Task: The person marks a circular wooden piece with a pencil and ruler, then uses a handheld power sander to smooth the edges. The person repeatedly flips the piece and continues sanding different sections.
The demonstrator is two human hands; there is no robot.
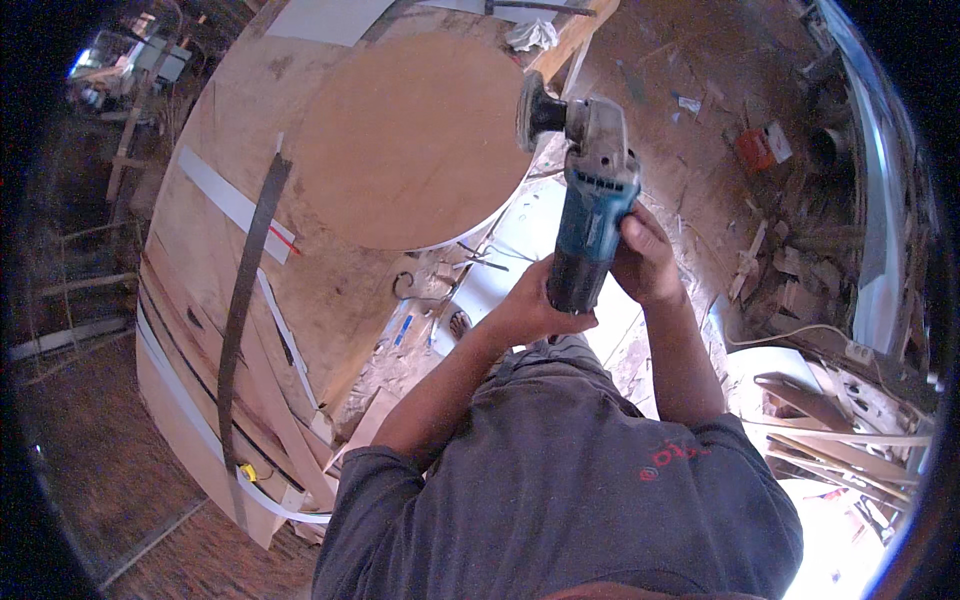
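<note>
Littered floor (720,60); teal-and-black grinder (590,208), dull grey gearhead (602,128).

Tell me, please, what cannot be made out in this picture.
In the head view:
1. Left hand and right hand: partly hidden behind the grinder.
2. Disc: its working face is turned sideways to the camera.
3. Workbench: its far end is cut off by the upper picture edge.
4. Yellow object beside the dark strip: too small to identify surely.
</note>
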